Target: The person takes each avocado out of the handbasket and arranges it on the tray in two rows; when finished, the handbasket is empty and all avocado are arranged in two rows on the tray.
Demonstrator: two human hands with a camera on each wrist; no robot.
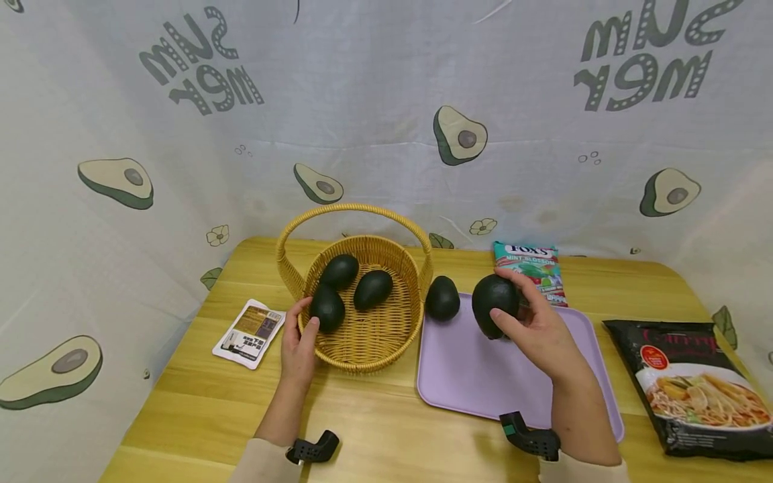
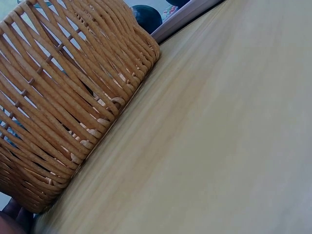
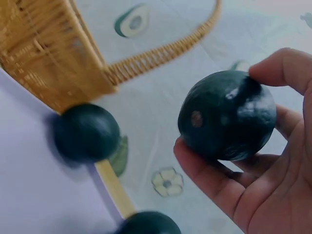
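My right hand (image 1: 540,335) holds a dark green avocado (image 1: 494,305) over the purple tray (image 1: 465,376), thumb and fingers round its sides. In the right wrist view the held avocado (image 3: 226,117) shows its round end with a brown stem spot. At the left, my left hand (image 1: 300,345) grips the rim of the yellow wicker basket (image 1: 365,365), thumb over the edge beside an avocado (image 1: 327,308). Two more avocados, one behind (image 1: 339,272) and one nearer the middle (image 1: 372,290), lie inside. Another avocado (image 1: 443,298) sits at the tray's left edge, close to the basket.
A dark round thing (image 3: 150,225) shows at the bottom of the right wrist view. Behind the tray lies a teal Fox's candy bag (image 1: 531,265). A black noodle packet (image 1: 694,389) is at the right, a white-and-brown pouch (image 1: 249,334) at the left. The basket's handle (image 1: 356,208) stands upright.
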